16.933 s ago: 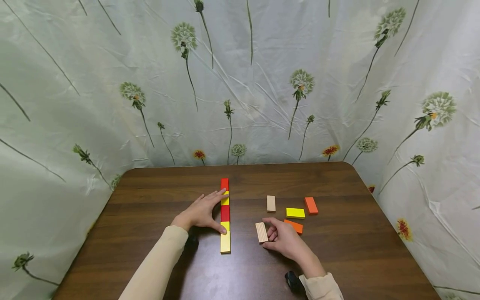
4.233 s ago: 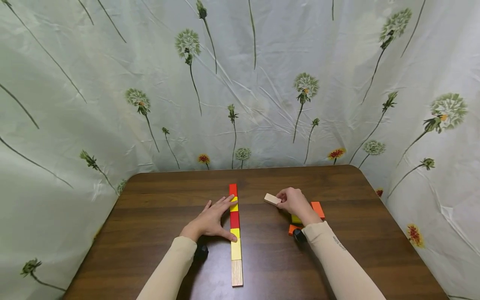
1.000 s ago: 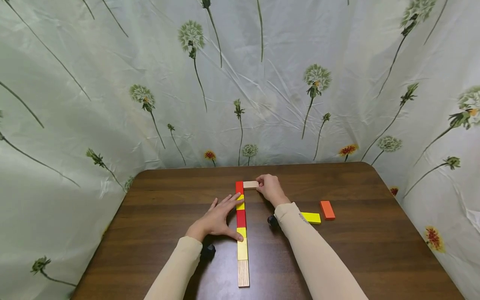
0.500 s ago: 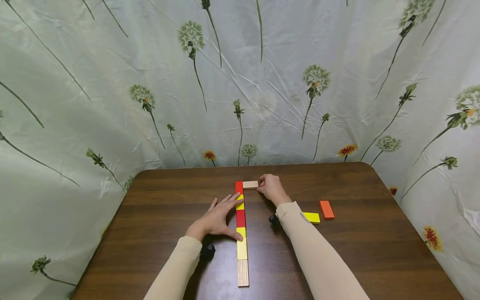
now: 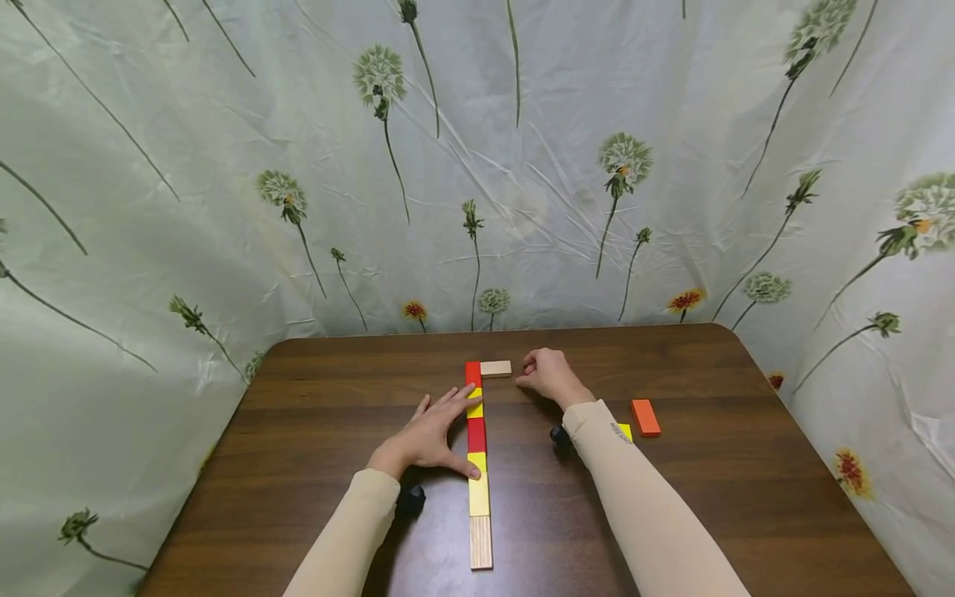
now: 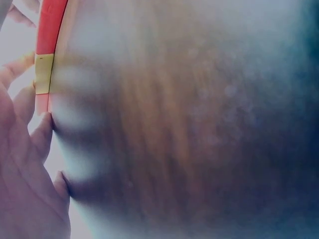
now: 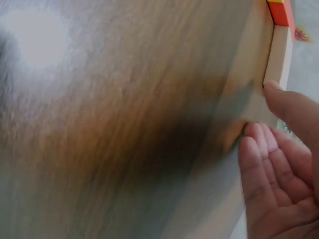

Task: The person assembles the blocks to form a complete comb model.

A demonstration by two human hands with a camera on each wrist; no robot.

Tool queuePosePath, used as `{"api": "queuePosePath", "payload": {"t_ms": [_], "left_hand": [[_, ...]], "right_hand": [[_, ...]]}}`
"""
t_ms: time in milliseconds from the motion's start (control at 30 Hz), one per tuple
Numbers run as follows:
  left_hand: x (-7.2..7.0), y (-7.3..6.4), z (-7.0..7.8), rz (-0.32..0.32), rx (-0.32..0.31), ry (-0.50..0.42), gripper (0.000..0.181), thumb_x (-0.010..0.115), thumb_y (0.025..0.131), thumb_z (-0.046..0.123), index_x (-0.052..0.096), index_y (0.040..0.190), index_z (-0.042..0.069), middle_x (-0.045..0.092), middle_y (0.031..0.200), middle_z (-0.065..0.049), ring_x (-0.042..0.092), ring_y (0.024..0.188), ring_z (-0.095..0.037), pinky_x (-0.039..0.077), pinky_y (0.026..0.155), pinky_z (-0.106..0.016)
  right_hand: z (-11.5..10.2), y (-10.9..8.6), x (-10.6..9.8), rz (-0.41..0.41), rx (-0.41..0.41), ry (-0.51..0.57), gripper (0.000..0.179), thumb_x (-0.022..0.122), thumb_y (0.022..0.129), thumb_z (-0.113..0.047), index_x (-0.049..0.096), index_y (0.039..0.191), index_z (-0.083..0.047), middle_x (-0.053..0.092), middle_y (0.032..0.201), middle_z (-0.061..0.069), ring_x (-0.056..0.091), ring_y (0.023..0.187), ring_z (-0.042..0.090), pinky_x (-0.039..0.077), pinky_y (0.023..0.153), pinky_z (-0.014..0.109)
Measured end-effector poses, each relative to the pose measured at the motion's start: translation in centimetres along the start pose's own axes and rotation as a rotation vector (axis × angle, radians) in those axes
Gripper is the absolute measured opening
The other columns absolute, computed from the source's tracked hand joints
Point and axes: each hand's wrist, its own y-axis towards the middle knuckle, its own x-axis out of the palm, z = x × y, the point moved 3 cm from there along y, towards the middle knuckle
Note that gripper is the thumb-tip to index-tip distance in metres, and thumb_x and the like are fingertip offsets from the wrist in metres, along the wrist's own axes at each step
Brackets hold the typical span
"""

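A straight row of wooden blocks runs away from me in the head view: a far red block (image 5: pixel 473 373), a yellow block, a middle red block (image 5: pixel 476 435), another yellow block, a pale yellow block (image 5: pixel 478 495) and a striped wooden block (image 5: pixel 481 543) nearest me. My left hand (image 5: pixel 429 433) is spread beside the row, its thumb and fingertips touching it. At the far end a plain wooden block (image 5: pixel 496 369) lies crosswise, pointing right from the far red block. Just right of it is my right hand (image 5: pixel 554 377), fingers bent loosely, holding nothing; the right wrist view shows the plain block (image 7: pixel 279 55) near the fingertips.
An orange block (image 5: pixel 646 418) lies to the right on the brown table (image 5: pixel 313 398). A yellow block (image 5: pixel 625 431) beside it is mostly covered by my right sleeve (image 5: pixel 634 481). A patterned curtain (image 5: pixel 522 182) hangs behind the table.
The right hand carried the plain block to the row's far end, let it go and drew slightly right. Earlier, the striped block joined the near end. The left hand stays on the row.
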Motion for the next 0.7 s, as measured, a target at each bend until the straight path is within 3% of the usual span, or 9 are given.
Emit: {"api": "queuePosePath", "payload": {"t_ms": [267, 700], "left_hand": [[0.1, 0.0, 0.0, 0.005, -0.001, -0.013, 0.116, 0.093, 0.069, 0.066, 0.042, 0.166, 0.029, 0.022, 0.181, 0.002, 0.015, 0.169, -0.033, 0.003, 0.131, -0.075], [0.2, 0.0, -0.1, 0.0, 0.001, -0.001, 0.116, 0.093, 0.07, 0.064, 0.04, 0.167, 0.028, 0.021, 0.181, 0.0, 0.015, 0.169, -0.033, 0.002, 0.131, -0.074]], "right_hand": [[1.3, -1.1, -1.2, -0.016, -0.019, 0.026, 0.036, 0.088, 0.09, -0.018, 0.076, 0.116, 0.004, 0.079, 0.102, 0.013, 0.074, 0.097, 0.024, 0.06, 0.097, 0.042], [3.1, -3.0, -3.1, -0.112, -0.02, 0.001, 0.042, 0.09, 0.089, -0.02, 0.074, 0.12, 0.004, 0.078, 0.108, 0.012, 0.072, 0.098, 0.019, 0.061, 0.094, 0.038]]}}
